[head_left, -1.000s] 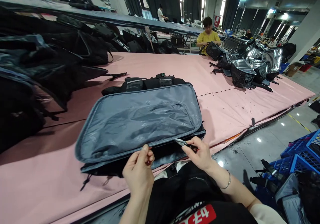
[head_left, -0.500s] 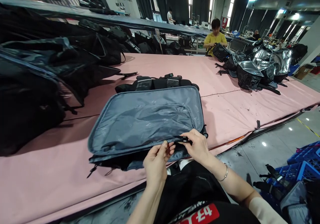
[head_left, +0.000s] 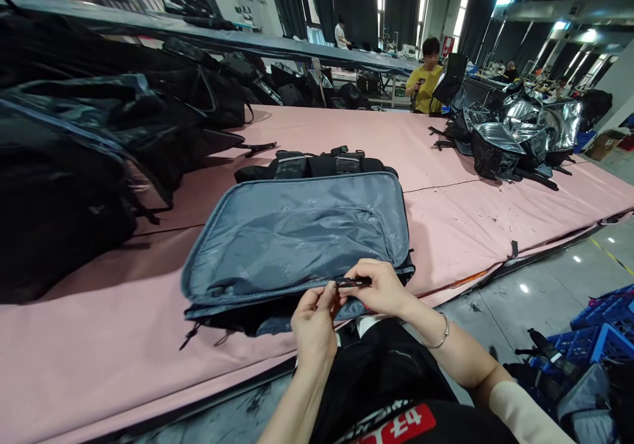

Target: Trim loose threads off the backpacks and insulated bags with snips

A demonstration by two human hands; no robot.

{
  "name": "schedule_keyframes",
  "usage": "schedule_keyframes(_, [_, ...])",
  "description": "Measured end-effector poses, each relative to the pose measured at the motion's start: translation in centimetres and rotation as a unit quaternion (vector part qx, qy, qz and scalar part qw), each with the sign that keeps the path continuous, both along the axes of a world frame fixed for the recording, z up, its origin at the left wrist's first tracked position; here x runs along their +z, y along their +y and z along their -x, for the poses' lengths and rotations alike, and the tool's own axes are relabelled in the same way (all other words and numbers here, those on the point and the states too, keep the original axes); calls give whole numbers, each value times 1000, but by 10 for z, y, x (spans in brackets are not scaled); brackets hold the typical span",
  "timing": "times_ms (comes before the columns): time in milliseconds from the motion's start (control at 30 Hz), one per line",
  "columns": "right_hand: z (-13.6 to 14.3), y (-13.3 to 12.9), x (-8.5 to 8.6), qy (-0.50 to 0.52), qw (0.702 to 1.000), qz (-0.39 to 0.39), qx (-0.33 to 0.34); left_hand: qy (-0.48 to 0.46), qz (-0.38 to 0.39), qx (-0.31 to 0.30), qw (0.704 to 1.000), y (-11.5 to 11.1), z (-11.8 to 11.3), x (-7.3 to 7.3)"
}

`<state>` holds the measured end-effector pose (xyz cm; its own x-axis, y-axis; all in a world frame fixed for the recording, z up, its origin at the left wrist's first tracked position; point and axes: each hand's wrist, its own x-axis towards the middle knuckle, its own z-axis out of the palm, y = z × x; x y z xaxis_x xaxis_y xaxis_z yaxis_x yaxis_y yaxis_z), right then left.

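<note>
- The bag point(head_left: 297, 246) lies flat near the front edge of the table point(head_left: 89, 338), right in front of the person; its long axis runs left to right along that edge.
- Its grey-lined flap faces up and is open; the black straps point(head_left: 317, 164) lie at the far side, the open mouth points toward the person.
- The left hand point(head_left: 313, 325) is at the near rim of the flap, thumb and fingers pinched together; what they grip is too small to make out.
- The right hand point(head_left: 381, 289) is closed on a small dark tool point(head_left: 352, 282), held level, its tip pointing left toward the left fingertips, just beside them.
- The table is wide, covered in pink cloth, marked with scuffs and a seam line.
- Black bags point(head_left: 74, 166) are heaped at the left; silver-lined bags point(head_left: 515, 137) sit at the far right end.
- A person in yellow point(head_left: 426, 77) stands at the far side, holding up a dark bag.
- The room is a big hall with dark curtains, strip lights and a glossy grey floor; blue crates point(head_left: 604, 318) stand at the right.
</note>
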<state>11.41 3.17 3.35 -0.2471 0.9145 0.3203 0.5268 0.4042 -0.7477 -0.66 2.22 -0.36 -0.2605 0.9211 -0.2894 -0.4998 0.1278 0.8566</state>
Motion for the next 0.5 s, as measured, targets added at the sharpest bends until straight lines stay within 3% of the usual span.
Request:
schedule_keyframes(67, [-4, -8, 3, 25, 999, 4, 25, -3, 2, -6, 1000, 0, 1, 1])
schedule_keyframes(233, [-25, -22, 7, -29, 996, -61, -65, -4, 6, -15, 1000, -1, 1, 3])
schedule_keyframes(500, [-36, -17, -10, -149, 973, -148, -100, -19, 2, -17, 1000, -1, 1, 2])
